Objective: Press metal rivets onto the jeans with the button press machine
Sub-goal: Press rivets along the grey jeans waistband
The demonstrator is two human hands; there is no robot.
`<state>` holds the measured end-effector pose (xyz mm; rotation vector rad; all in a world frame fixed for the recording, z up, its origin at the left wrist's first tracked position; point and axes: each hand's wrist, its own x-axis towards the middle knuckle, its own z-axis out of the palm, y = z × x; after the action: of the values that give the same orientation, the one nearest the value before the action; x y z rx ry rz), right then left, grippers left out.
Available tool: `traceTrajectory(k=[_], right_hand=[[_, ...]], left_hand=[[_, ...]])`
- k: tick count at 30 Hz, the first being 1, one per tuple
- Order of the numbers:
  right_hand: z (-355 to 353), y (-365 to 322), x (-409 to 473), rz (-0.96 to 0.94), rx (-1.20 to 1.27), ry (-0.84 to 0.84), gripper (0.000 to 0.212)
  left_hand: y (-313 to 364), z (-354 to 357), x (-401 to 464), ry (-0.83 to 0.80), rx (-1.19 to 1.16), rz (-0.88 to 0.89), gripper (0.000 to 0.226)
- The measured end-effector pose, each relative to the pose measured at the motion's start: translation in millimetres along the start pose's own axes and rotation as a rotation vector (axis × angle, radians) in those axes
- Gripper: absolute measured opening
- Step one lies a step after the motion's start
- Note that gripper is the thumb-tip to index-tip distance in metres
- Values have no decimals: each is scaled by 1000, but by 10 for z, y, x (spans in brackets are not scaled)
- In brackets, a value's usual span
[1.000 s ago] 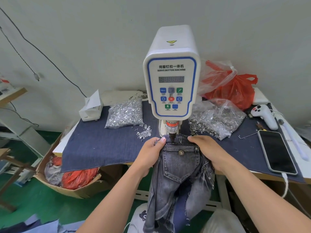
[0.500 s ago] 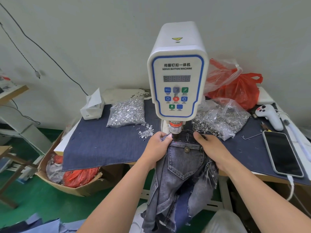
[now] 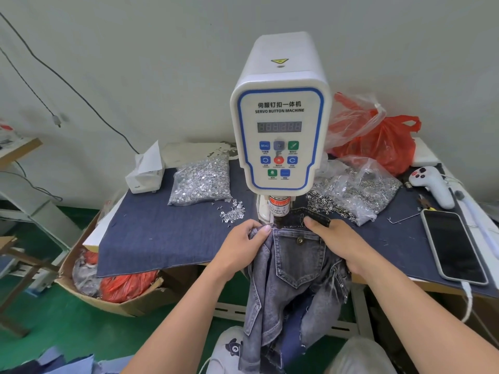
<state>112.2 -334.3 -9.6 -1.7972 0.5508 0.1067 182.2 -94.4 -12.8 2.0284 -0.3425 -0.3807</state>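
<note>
Grey denim is what we have under the ram: the jeans [image 3: 294,268] hang off the front edge of the table [image 3: 162,238], waistband up on the bed of the button press machine [image 3: 279,136] and legs trailing down toward the floor, so their long axis runs straight from the machine back toward us. We hold them with 2 hands. Our left hand [image 3: 247,238] has its fingers curled round a bunched fold of fabric at the left corner of the back pocket [image 3: 294,255]; our right hand [image 3: 332,240] lies over the right side of the pocket with its thumb pressing the waistband down, the other fingers hidden behind the cloth.

What the next press turns on, we judge, is the spot just ahead of our left thumb: the pocket's upper-left corner sits right beneath the punch head [image 3: 279,209], and our left hand is the nearer of the 2 to it, almost touching. A rivet already shows on the pocket flap. Loose rivets [image 3: 233,211] lie on the cloth to the left, well within reach. We cannot tell whether one is seated in the die.
</note>
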Motion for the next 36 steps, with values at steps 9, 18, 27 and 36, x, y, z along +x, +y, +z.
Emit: traceTrajectory(k=[9,18,27,36], right_hand=[[-56,17,81,26,25,-7,71],[-106,42,53,-31,-75,-33,90],[-134,54,89,-53,-128,-109,90],[-127,52,71,-46,-89,-114,54]], left_hand=[[-23,147,71,81,-9,31,18],[-82,178,46,89,-38,106,16],[-98,184,45,142,0,146,17],[-119,206,61,167,-5,176,18]])
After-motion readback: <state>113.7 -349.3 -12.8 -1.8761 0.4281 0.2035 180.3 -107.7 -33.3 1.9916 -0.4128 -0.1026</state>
